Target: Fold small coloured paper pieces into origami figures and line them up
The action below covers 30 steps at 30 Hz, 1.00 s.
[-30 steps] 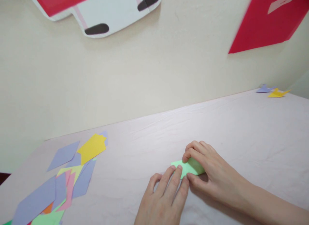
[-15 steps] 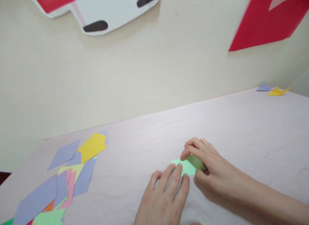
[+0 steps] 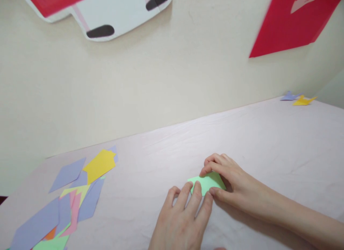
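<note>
A small folded piece of light green paper point(image 3: 208, 182) lies on the pale pink table point(image 3: 268, 146) in front of me. My left hand point(image 3: 182, 221) rests flat beside it, fingers stretched out, with the fingertips pressing on the paper's near left edge. My right hand point(image 3: 231, 183) curls over the paper's right side, fingertips on its far edge and thumb at its near edge, pinching the fold.
A loose heap of cut paper shapes lies at the left: lilac pieces point(image 3: 67, 174), a yellow one point(image 3: 99, 166), pink and green ones. Two small folded paper figures, lilac point(image 3: 288, 96) and yellow point(image 3: 303, 100), sit at the far right by the wall. Red and white posters hang above.
My right thumb has come back in against the near edge of the green paper, and my left fingertips have slid slightly over it. The view has shifted a little.
</note>
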Each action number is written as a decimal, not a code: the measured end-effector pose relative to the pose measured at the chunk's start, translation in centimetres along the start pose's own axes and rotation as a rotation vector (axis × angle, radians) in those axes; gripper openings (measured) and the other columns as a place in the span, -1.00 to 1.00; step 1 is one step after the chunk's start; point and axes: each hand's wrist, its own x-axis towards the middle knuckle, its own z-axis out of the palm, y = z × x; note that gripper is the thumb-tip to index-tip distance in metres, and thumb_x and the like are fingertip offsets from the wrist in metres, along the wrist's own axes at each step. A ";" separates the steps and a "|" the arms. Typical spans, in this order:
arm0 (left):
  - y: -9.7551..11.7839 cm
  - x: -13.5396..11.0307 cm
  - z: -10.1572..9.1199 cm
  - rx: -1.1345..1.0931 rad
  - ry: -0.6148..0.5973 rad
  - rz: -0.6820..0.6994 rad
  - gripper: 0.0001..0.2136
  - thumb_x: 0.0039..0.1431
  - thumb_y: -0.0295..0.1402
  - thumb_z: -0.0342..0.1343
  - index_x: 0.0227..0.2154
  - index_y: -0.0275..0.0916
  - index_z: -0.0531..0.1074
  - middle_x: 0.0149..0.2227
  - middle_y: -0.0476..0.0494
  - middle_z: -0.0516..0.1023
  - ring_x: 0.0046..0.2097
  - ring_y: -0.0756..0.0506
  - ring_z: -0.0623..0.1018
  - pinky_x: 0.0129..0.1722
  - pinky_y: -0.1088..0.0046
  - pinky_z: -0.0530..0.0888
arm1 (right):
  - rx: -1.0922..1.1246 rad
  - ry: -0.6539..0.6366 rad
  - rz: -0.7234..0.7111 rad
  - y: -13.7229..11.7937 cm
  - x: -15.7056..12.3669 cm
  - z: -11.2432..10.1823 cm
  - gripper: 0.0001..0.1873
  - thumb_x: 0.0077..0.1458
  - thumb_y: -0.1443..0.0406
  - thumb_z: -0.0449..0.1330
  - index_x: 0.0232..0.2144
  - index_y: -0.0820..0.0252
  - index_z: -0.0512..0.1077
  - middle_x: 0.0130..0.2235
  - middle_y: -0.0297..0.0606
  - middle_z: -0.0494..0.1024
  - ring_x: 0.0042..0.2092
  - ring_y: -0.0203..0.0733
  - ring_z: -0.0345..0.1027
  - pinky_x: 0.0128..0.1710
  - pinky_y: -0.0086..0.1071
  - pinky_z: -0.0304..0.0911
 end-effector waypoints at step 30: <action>-0.9 -0.8 -0.3 0.077 0.098 -0.012 -0.51 0.33 0.03 -0.18 -0.16 -0.22 0.52 -0.11 -0.14 0.59 -0.03 -0.19 0.46 0.05 0.26 0.23 | -0.069 0.034 -0.030 0.2 0.2 0.6 -0.64 -0.06 0.55 0.13 -0.20 0.14 0.39 -0.10 -0.23 0.36 -0.01 -0.07 0.18 0.03 -0.14 0.15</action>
